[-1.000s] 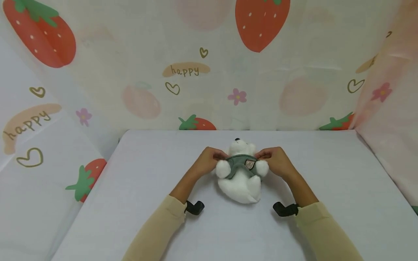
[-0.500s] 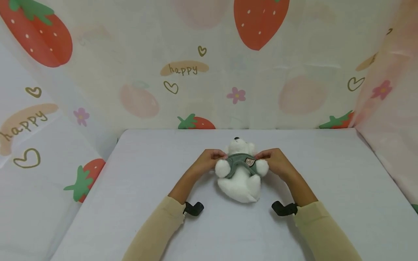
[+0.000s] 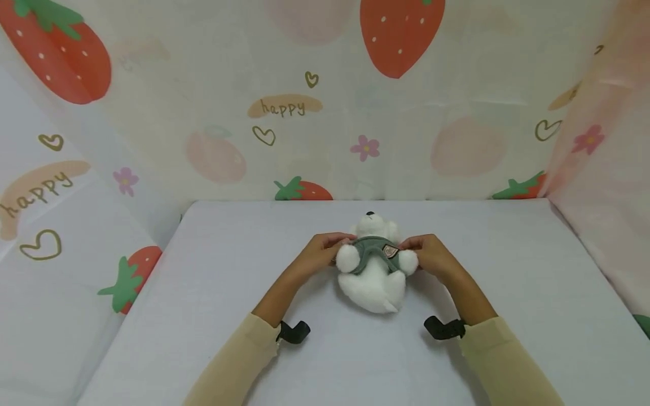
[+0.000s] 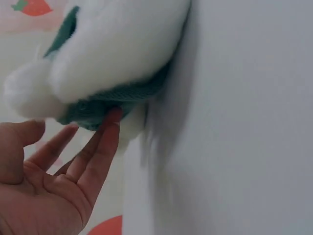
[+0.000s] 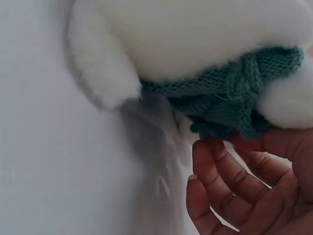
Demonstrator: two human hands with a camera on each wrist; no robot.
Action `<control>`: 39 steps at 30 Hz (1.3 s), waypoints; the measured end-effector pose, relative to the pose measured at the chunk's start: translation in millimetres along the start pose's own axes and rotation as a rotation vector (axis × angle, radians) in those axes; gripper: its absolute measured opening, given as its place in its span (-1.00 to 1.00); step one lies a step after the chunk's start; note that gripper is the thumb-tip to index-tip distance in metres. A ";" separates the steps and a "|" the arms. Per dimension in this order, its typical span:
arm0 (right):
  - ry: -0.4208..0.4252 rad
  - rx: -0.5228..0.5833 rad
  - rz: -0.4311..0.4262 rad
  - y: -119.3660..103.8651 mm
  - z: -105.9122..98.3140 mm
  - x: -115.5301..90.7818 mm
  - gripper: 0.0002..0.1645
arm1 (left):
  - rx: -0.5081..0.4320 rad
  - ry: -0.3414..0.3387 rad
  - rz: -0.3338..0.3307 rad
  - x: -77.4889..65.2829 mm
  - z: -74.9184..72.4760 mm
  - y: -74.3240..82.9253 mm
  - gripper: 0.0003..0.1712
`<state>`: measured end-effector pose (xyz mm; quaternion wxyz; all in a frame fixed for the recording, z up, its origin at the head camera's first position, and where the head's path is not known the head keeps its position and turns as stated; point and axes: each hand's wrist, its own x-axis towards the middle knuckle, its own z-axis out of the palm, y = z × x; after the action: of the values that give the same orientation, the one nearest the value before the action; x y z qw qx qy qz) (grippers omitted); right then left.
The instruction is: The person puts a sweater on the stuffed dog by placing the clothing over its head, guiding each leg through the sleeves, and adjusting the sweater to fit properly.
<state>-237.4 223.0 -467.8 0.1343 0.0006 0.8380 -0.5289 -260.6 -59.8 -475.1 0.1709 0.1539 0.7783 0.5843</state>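
Presently, you have the white plush bear (image 3: 373, 290) lying belly up on the table (image 3: 533, 282), near its far edge, with the black nose (image 3: 370, 213) toward twelve o'clock. Its green sweater (image 3: 369, 245) is bunched over the chest; compared with one second ago, the badge (image 3: 390, 251) on it sits a little higher and leans more. At about nine o'clock of the bear is your left hand (image 3: 320, 254), which was curled more tightly one second before: now its fingers are rather wide and almost straight, and in the left wrist view one fingertip (image 4: 116, 116) touches the sweater. At three o'clock, your right hand (image 3: 430, 254) pinches the sweater's edge between thumb and fingers. The left wrist device (image 3: 295, 332), at eight o'clock, has shifted slightly toward seven; the right wrist device (image 3: 444, 328), at four, has stayed nearly in place. Beyond, at twelve o'clock, hangs a strawberry-printed backdrop (image 3: 396, 107).
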 end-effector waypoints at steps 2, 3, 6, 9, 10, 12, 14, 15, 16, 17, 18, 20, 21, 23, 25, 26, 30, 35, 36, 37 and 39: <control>-0.011 -0.009 -0.019 -1.5 -3.0 -5.7 -0.65 | -0.035 -0.032 0.002 -9.4 -2.4 4.4 -0.55; -0.010 -0.018 -0.032 -2.3 -4.7 -9.6 -0.65 | -0.059 -0.048 0.000 -14.2 -3.3 6.2 -0.53; 0.057 -0.066 -0.100 -6.1 -10.2 -24.5 -0.65 | -0.140 -0.080 -0.004 -27.1 -5.1 11.8 -0.55; 0.158 -0.107 -0.190 -9.5 -13.6 -39.5 -0.69 | -0.175 -0.074 0.007 -35.8 -6.6 14.9 -0.64; 0.190 -0.118 -0.220 -10.5 -13.5 -43.6 -0.71 | -0.173 -0.064 0.010 -38.3 -7.6 15.0 -0.67; 0.248 -0.125 -0.281 -11.2 -12.1 -51.0 -0.77 | -0.157 -0.047 0.016 -41.8 -9.4 12.5 -0.70; 0.296 -0.131 -0.340 -10.7 -10.1 -57.8 -0.83 | -0.157 -0.030 0.009 -43.5 -10.4 8.3 -0.71; 0.313 -0.125 -0.369 -10.1 -8.6 -60.7 -0.85 | -0.158 -0.024 0.004 -44.3 -10.8 6.2 -0.72; 0.328 -0.122 -0.406 -10.3 -6.6 -63.7 -0.86 | -0.163 -0.017 -0.002 -44.6 -11.3 3.7 -0.73; 0.335 -0.119 -0.445 -10.5 -4.3 -66.2 -0.88 | -0.169 -0.010 -0.008 -44.7 -11.8 1.1 -0.74; 0.331 -0.116 -0.485 -10.9 -1.9 -68.1 -0.88 | -0.172 0.000 -0.017 -44.5 -12.2 -1.1 -0.75; 0.304 -0.120 -0.555 -12.0 3.2 -70.8 -0.92 | -0.179 0.016 -0.032 -44.3 -12.9 -4.8 -0.74; 0.295 -0.128 -0.587 -12.0 5.7 -71.2 -0.94 | -0.179 0.018 -0.038 -44.2 -13.1 -6.7 -0.72; 0.279 -0.150 -0.623 -11.0 9.6 -71.8 -0.93 | -0.160 0.009 -0.040 -43.9 -13.2 -10.3 -0.66; 0.256 -0.177 -0.631 -8.9 11.6 -71.5 -0.89 | -0.114 -0.016 -0.029 -44.4 -13.0 -12.5 -0.60; 0.244 -0.191 -0.632 -8.0 12.2 -71.4 -0.87 | -0.084 -0.034 -0.018 -45.1 -13.0 -13.4 -0.58; 0.214 -0.276 -0.645 -5.4 13.5 -70.3 -0.80 | 0.036 -0.093 0.048 -49.6 -14.4 -14.1 -0.67; 0.333 -0.430 -0.694 -5.8 15.7 -70.0 -0.78 | 0.126 -0.084 0.180 -52.0 -11.4 -14.5 -0.78; 0.359 -0.459 -0.695 -5.8 16.2 -70.0 -0.79 | 0.142 -0.068 0.208 -52.1 -9.7 -14.7 -0.79; 0.379 -0.482 -0.692 -5.8 16.6 -70.1 -0.79 | 0.170 -0.044 0.227 -52.4 -7.9 -14.6 -0.80; 0.396 -0.507 -0.682 -5.5 17.5 -70.2 -0.78 | 0.224 0.003 0.243 -52.8 -3.5 -14.7 -0.82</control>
<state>-166.6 215.0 -454.1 -0.2138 -0.2067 0.9027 -0.3109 -215.5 -89.9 -483.8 0.0796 0.2641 0.8145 0.5104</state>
